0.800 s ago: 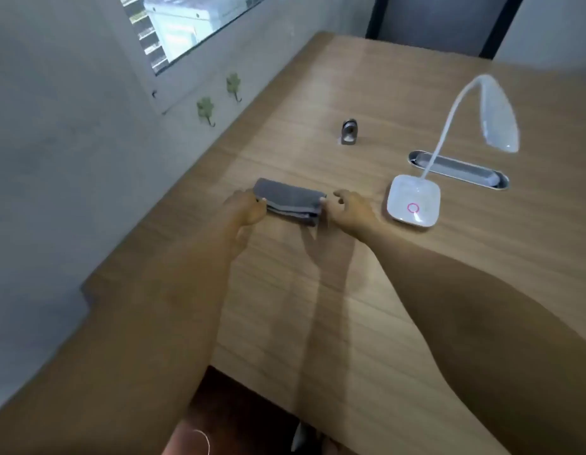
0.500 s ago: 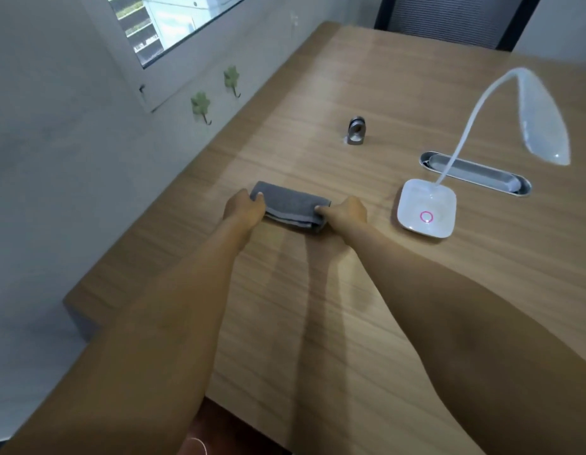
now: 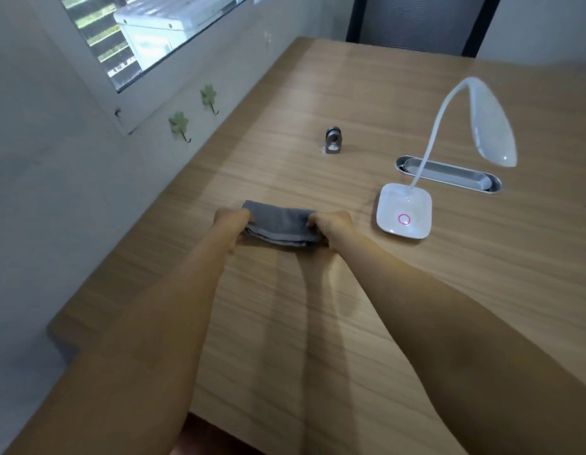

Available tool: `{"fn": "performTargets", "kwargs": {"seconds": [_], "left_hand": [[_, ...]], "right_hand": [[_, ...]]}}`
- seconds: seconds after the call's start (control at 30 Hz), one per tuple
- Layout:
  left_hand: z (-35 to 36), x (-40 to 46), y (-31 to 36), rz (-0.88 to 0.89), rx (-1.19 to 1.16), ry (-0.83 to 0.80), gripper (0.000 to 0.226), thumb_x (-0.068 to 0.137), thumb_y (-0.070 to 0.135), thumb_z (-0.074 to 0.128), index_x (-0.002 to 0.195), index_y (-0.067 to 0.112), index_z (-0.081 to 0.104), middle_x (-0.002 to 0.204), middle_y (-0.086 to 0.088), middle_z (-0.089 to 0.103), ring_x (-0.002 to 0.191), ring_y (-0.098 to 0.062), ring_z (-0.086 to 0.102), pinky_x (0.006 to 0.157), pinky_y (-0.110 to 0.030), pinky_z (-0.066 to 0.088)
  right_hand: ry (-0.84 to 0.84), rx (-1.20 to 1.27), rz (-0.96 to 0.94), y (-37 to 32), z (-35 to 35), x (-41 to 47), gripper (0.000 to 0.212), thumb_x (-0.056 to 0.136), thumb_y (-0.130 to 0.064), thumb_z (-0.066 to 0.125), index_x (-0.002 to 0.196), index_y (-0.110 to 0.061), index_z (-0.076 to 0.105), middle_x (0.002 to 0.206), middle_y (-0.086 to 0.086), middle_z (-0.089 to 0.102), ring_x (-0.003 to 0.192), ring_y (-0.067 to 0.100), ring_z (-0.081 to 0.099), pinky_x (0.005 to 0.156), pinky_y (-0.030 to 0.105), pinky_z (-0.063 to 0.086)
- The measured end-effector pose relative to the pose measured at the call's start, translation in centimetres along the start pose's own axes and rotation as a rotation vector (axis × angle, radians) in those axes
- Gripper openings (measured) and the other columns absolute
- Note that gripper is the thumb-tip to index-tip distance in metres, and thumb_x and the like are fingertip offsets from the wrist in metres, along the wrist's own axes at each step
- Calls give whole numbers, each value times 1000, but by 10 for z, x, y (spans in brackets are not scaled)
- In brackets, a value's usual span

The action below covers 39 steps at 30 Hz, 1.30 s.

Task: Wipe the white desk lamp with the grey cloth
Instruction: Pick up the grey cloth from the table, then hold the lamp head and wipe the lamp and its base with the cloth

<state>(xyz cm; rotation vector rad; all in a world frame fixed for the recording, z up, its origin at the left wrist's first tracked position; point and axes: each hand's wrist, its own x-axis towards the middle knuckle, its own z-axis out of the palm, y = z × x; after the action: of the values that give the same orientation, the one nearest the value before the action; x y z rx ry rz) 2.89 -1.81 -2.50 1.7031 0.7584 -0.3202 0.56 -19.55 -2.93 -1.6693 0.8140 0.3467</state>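
A folded grey cloth (image 3: 280, 223) lies on the wooden desk (image 3: 318, 307) at mid-left. My left hand (image 3: 231, 221) grips its left end and my right hand (image 3: 332, 226) grips its right end. The cloth's near edge looks slightly raised off the wood. To the right stands the white desk lamp: a square base (image 3: 404, 211) with a pink ring, a thin curved neck, and an oval head (image 3: 491, 133) hanging over the desk. Neither hand touches the lamp.
A small grey metal fitting (image 3: 332, 141) stands behind the cloth. A silver cable slot (image 3: 455, 174) is set in the desk behind the lamp base. A wall with two green hooks (image 3: 180, 124) and a window runs along the left. A dark chair back (image 3: 416, 24) stands at the far end.
Both hands have closed more firmly on the cloth's ends, and its near edge has bunched and risen a little. My view has shifted slightly; the lamp has not moved.
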Motion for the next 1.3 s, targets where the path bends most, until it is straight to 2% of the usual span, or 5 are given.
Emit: {"fn": "performTargets", "kwargs": {"seconds": [0.1,0.47,0.7,0.9,1.3], "left_hand": [[-2,-11,9,26,35,-125,28,80,8,61,107,2,59,92,-11,62,68,-21,57,51,-26,48],[48,-64,54,19,217,-475,8,85,11,64,91,12,59,82,-1,59,69,-11,53,60,-20,43],[104,-113,51,-7,281,-678,14,90,3,56,83,15,56,81,0,59,71,-9,54,40,-11,47],[131,-131,46,-42,247,-774,12,86,3,63,89,15,60,87,0,62,77,-11,60,49,-14,56],[143,-148,58,49,526,-793,21,92,24,58,108,12,60,91,-3,64,75,-14,61,66,-23,53]], "right_hand": [[-50,58,1,-3,-17,-10,34,80,-6,67,55,-8,43,52,9,44,43,20,42,41,26,37],[-132,398,-64,8,-116,-46,11,97,-21,46,87,-26,47,100,5,49,91,30,51,69,47,53],[-45,824,-63,42,-179,-60,12,94,-23,58,105,-19,60,84,4,64,62,16,66,49,25,55],[-74,1299,-135,57,-196,-71,25,94,-30,59,103,-7,60,95,7,63,87,19,60,107,34,44],[72,878,-34,48,-187,-67,50,90,9,35,139,-1,35,137,24,51,106,35,55,91,45,47]]}}
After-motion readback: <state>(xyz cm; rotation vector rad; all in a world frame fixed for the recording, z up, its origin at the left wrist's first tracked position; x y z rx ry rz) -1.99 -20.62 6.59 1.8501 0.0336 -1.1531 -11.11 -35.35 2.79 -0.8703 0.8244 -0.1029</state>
